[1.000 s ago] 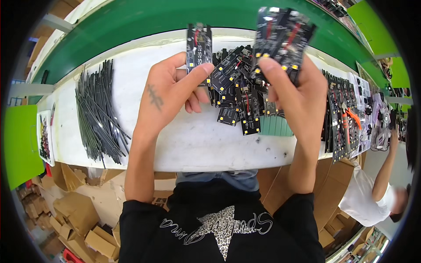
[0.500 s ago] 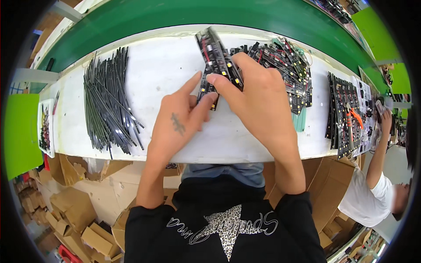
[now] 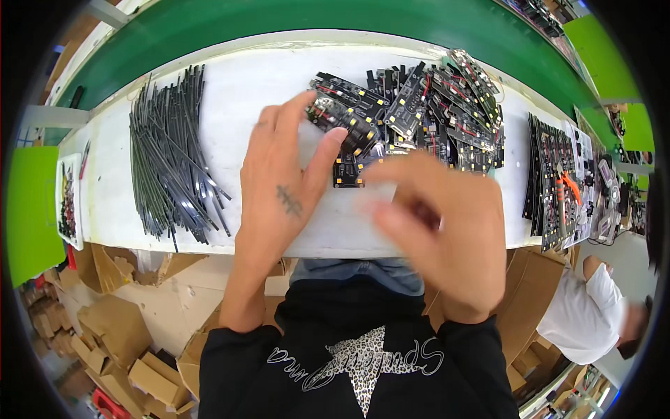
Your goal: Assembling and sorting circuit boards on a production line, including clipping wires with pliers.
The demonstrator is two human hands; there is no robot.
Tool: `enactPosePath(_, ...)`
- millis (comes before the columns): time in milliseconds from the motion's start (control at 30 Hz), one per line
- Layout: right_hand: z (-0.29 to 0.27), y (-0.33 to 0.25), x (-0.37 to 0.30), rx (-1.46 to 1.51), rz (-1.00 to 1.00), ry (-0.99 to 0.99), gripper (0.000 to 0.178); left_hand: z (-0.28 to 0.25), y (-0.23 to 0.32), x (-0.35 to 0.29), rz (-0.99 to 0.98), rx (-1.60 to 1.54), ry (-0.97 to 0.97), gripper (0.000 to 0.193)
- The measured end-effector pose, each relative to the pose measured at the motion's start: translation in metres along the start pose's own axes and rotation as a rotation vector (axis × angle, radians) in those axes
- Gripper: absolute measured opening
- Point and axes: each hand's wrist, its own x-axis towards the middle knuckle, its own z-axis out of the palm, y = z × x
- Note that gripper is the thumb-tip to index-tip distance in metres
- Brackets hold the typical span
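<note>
Nearest, at three o'clock, has pulled the right hand (image 3: 453, 227) back, blurred, with thumb and fingers parted and seemingly empty. At eleven, spreads thumb and forefinger of the left hand (image 3: 283, 164) against a small stack of circuit boards (image 3: 343, 123); cannot tell whether gripping or merely steadying. Has seemingly lowered that stack from mid-air to the bench (image 3: 244, 91) at twelve, by the board heap (image 3: 447, 115) at one, freeing the right hand. Farther, at three: orange-handled pliers (image 3: 571, 188).

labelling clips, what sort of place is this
Probably an electronics assembly workshop: circuit boards heaped on a white workbench, a bundle of dark strips, and an orange-handled tool.
</note>
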Motion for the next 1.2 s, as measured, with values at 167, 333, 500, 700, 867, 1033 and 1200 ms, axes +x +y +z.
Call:
enactPosePath(167, -0.015, -0.047, -0.019, 0.258, -0.463, -0.320, 0.023, 0.010, 0.009, 0.001, 0.083, 0.061, 0.017, 0.060)
enactPosePath(333, -0.042, -0.039, -0.003, 0.627, -0.557, -0.580, 0.033, 0.033, 0.017, 0.004, 0.144, 0.069, -0.021, 0.065)
enactPosePath(500, -0.045, -0.020, 0.004, 0.490, -0.569, -0.473, 0.034, 0.069, 0.038, 0.015, 0.267, 0.017, 0.035, 0.075)
enactPosePath(700, -0.072, 0.013, -0.021, 0.261, -0.240, -0.179, 0.041, 0.048, 0.046, 0.005, 0.189, 0.142, 0.018, 0.099)
enactPosePath(867, -0.085, 0.040, -0.022, 0.090, -0.027, 0.076, 0.048, 0.055, 0.045, -0.014, 0.175, 0.220, -0.103, 0.112)
enactPosePath(1033, -0.096, 0.137, 0.008, -0.365, 0.138, 0.301, 0.053, 0.061, 0.036, -0.009, 0.262, 0.219, -0.038, 0.107)
enactPosePath(1200, -0.064, 0.152, 0.015, -0.109, 0.197, 0.146, 0.047, 0.060, 0.034, 0.006, 0.267, 0.251, -0.060, 0.099)
